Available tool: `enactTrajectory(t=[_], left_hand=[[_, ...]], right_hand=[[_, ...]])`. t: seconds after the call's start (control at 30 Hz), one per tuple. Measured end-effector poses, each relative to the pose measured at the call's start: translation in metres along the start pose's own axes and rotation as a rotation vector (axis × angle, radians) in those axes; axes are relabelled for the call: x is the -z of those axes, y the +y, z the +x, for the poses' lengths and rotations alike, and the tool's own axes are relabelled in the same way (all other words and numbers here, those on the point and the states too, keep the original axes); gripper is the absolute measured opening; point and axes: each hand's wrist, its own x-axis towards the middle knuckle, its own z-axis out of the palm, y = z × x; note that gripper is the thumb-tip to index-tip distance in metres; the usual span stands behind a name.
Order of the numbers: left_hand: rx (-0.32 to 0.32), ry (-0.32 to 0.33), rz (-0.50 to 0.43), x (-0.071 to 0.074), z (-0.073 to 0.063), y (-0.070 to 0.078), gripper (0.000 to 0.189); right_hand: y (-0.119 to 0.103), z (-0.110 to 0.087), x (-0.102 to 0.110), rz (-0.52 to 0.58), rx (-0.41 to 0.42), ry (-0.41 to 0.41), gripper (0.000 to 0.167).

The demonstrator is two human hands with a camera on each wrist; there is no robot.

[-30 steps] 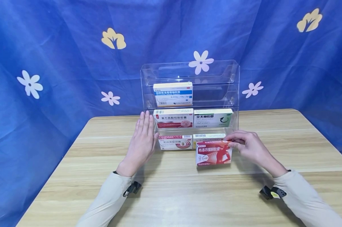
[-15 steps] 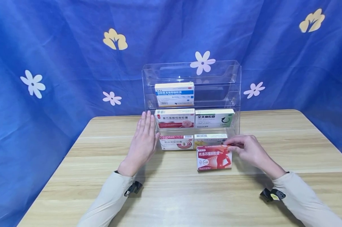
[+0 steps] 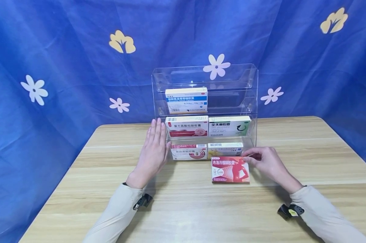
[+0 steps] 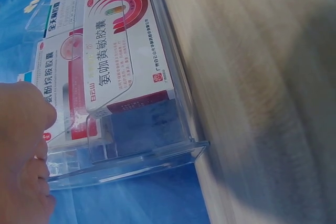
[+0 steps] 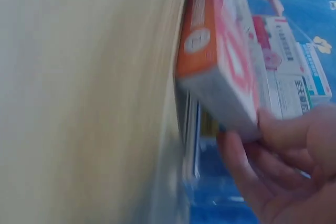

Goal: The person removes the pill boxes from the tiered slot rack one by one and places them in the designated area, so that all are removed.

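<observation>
A blue curtain (image 3: pixel 79 67) hangs behind the wooden table (image 3: pixel 183 216); its left edge lies well outside the left hand (image 3: pixel 150 153), straight-fingered beside the transparent rack (image 3: pixel 231 101). Near the rack's right front, the red box (image 3: pixel 228 170) is corner-pinched by the right hand (image 3: pixel 266 162); tabletop stretches rightward beyond.

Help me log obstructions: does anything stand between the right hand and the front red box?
Nothing visible does: the right hand directly pinches the front red box near its upper right corner in the head view.
</observation>
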Motion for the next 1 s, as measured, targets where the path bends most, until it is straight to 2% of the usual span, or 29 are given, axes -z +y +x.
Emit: enactTrajectory(t=[0.13, 0.23, 0.47, 0.67, 0.77, 1.0], left_hand=[[-0.003, 0.004, -0.007, 0.0, 0.0, 0.0, 0.061], [-0.002, 0.002, -0.011, 0.001, 0.0, 0.0, 0.061], [0.0, 0.0, -0.013, 0.002, -0.001, 0.0, 0.062], [0.001, 0.001, -0.015, 0.001, -0.001, -0.001, 0.062], [0.001, -0.005, -0.013, 0.0, 0.0, -0.001, 0.062], [0.002, -0.001, -0.019, -0.001, 0.0, -0.002, 0.062]], right_hand=[[0.0, -0.004, -0.008, -0.005, 0.034, 0.071, 0.014], [-0.003, -0.007, -0.011, -0.015, 0.061, 0.075, 0.015], [-0.014, -0.015, -0.014, -0.036, 0.132, -0.023, 0.017], [-0.02, -0.021, -0.015, -0.195, 0.151, -0.118, 0.037], [-0.021, -0.021, -0.015, -0.231, 0.143, -0.138, 0.044], [-0.021, -0.022, -0.014, -0.225, 0.131, -0.132, 0.038]])
